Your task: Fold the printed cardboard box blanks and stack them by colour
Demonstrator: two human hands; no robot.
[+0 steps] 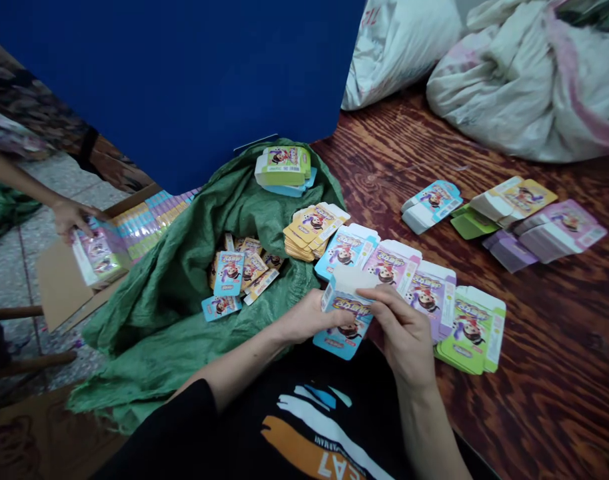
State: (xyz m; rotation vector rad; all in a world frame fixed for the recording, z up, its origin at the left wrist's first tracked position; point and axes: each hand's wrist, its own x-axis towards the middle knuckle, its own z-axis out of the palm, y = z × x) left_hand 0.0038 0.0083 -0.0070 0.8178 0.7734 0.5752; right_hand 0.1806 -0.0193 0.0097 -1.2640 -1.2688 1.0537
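In front of my chest a small blue printed carton (340,340) is tilted toward me, its white top flap raised. My left hand (309,317) is closed around its left side, thumb across the printed front. The fingers of my right hand (404,327) pinch at the carton's upper right edge by the flap. Just beyond lie stacks of flat cartons: yellow (312,227), blue (347,248), pink (390,263), purple (431,297) and green (472,330). Folded-up small boxes (229,272) rest in a green sack (254,207) to the left.
More carton stacks (562,227) lie on the wooden table (544,307) at right. White sacks (514,87) stand behind. A blue panel (184,80) rises ahead. At far left another person's hand (72,217) touches packs in a cardboard box (64,277).
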